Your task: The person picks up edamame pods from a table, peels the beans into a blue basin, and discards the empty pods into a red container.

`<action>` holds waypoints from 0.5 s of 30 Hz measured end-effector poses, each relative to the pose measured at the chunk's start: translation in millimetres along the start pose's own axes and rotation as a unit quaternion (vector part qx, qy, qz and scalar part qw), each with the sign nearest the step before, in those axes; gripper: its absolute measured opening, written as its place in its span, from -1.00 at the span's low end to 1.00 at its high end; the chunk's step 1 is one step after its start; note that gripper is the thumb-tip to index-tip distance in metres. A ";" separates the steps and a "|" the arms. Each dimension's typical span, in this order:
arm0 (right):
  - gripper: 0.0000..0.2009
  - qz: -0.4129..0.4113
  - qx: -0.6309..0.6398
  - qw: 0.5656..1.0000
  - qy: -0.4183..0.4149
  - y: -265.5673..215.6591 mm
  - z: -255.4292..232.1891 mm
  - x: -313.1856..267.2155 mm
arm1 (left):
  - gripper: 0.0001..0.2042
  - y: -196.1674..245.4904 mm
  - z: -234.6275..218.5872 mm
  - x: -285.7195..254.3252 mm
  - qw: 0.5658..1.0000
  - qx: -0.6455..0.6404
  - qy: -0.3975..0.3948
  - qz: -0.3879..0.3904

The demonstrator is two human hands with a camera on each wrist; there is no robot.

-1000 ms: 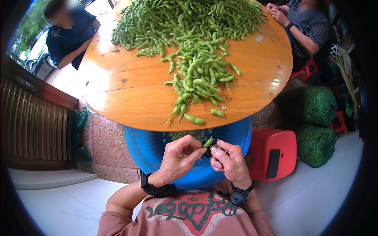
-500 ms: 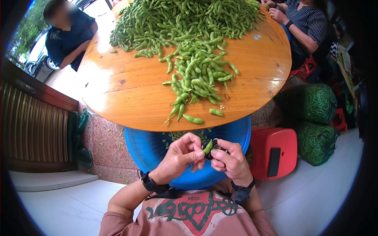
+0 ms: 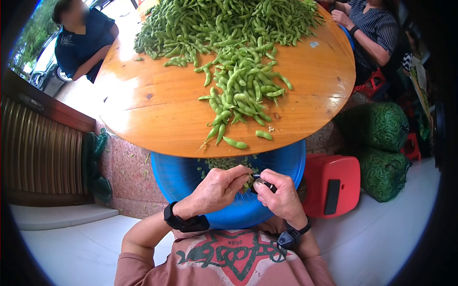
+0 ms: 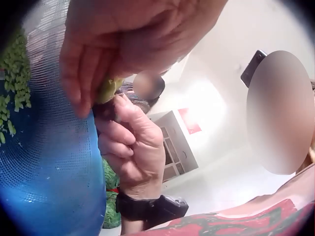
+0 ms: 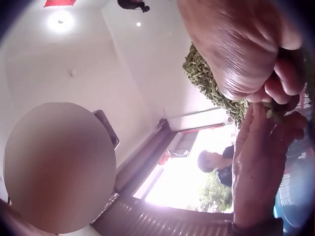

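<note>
Round and wooden, the tabletop [image 3: 157,109] carries a heap of green pods [image 3: 229,43] running from its far edge toward the near edge, where a blue basin [image 3: 181,178] sits just below. Over the basin the left hand [image 3: 217,190] pinches a green pod [image 4: 109,89] in a narrow grip. The right hand [image 3: 281,195], fingers curled, holds a small dark tool [image 3: 263,183] touching that pod.

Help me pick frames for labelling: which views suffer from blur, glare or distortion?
Head view: fisheye bend, dark corners, glare on the table.
Left wrist view: left hand close and soft.
Right wrist view: window glare; right hand blurred.
</note>
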State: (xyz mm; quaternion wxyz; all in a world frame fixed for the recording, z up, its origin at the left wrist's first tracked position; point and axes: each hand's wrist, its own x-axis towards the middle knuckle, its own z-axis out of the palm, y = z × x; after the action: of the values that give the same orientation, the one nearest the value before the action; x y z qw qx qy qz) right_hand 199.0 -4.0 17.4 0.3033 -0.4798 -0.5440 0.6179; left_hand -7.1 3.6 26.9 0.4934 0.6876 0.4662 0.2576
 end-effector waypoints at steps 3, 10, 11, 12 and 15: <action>-0.94 -0.088 -0.121 0.986 0.069 7.1 10.8 2.9 | -0.73 -5.7 5.9 -1.5 0.991 -0.114 0.006 -0.064; -0.91 -0.244 -0.319 0.888 0.223 18.3 46.4 11.1 | -0.67 -16.7 42.4 5.7 0.836 -0.504 0.129 -0.175; -0.89 -0.237 -0.332 0.889 0.209 17.2 48.3 9.9 | -0.64 -18.3 45.6 6.5 0.823 -0.519 0.135 -0.186; -0.89 -0.237 -0.333 0.889 0.207 17.4 50.7 9.8 | -0.64 -20.3 49.0 7.5 0.823 -0.520 0.137 -0.186; -0.90 -0.233 -0.360 0.881 0.200 21.6 56.0 9.0 | -0.60 -19.8 55.3 9.7 0.791 -0.546 0.157 -0.225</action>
State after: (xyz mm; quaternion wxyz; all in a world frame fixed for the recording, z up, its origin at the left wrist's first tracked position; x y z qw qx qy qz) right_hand 147.3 -22.1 -8.7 0.3480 -0.5286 -0.7526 0.1818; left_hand 34.5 -10.4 -13.4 0.7507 0.1291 0.4610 0.4553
